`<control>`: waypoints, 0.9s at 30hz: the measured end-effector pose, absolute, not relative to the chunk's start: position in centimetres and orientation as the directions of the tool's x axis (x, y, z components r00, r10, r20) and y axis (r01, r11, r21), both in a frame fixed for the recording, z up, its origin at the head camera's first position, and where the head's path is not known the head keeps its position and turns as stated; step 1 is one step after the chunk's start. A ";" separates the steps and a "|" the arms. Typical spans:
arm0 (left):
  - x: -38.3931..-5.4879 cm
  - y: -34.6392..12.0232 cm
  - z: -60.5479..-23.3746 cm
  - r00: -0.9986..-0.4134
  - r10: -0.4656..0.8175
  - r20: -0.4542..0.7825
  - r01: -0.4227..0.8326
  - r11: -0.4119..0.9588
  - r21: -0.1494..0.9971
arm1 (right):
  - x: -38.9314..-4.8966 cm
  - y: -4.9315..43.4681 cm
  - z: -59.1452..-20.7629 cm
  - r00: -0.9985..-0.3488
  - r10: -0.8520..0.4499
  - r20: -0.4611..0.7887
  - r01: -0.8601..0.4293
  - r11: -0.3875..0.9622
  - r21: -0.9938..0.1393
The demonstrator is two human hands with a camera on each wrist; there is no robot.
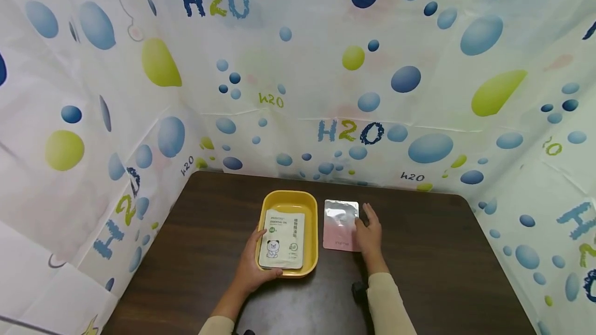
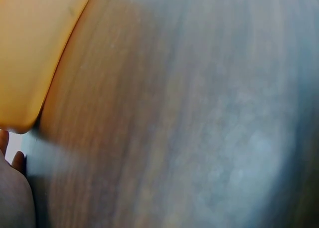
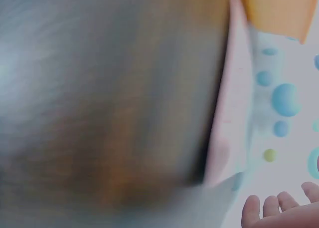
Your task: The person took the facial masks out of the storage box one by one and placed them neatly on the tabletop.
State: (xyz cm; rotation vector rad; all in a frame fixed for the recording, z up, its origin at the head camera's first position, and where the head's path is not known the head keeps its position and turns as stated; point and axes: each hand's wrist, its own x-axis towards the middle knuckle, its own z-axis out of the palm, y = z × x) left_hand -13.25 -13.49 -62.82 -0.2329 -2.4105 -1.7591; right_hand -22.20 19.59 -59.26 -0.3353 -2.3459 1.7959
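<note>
- White sheets (image 1: 298, 74), with blue and green drops and the letters "H2O", are hanging around the place, and before them a dark brown desk (image 1: 433, 257) is showing its wood pattern and a soft shine on the near side.
- On the middle part of the desk, a yellow tray (image 1: 289, 201) with rounded corners is lying with its long side running away from the person.
- Inside this tray, a pale packet (image 1: 285, 242) is lying face up, showing the words "ESSENTIAL OIL" and a small drawing of a bear; it is filling the near part, while the far end is leaving the yellow bottom visible.
- Just to the right of the tray, with a narrow gap between, a silver and pink packet (image 1: 340, 226) is resting on the desk, its silver end pointing away from the person.
- The left hand (image 1: 251, 262) is holding the near left corner of the tray: its grip is closing around the rim, fingers on the left side and thumb along the near edge.
- The right hand (image 1: 371, 239) is reaching to the right edge of the silver and pink packet; its grip is loose, with fingers quite straight, and whether the thumb is touching the packet I cannot tell.
</note>
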 end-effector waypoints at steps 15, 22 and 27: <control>-13.2 -13.6 -62.7 -0.977 0.044 0.210 0.210 0.392 0.895 | -22.0 17.2 -51.7 -0.972 0.228 0.057 -0.057 0.007 -0.998; -13.2 -13.6 -62.8 -0.974 0.041 0.222 0.220 0.395 0.892 | -21.3 15.5 -49.0 -0.986 0.160 0.055 -0.059 -0.025 -0.998; -13.1 -13.6 -62.8 -0.974 0.043 0.223 0.222 0.384 0.896 | -21.0 14.2 -48.1 -0.989 0.130 0.063 -0.068 -0.032 -0.997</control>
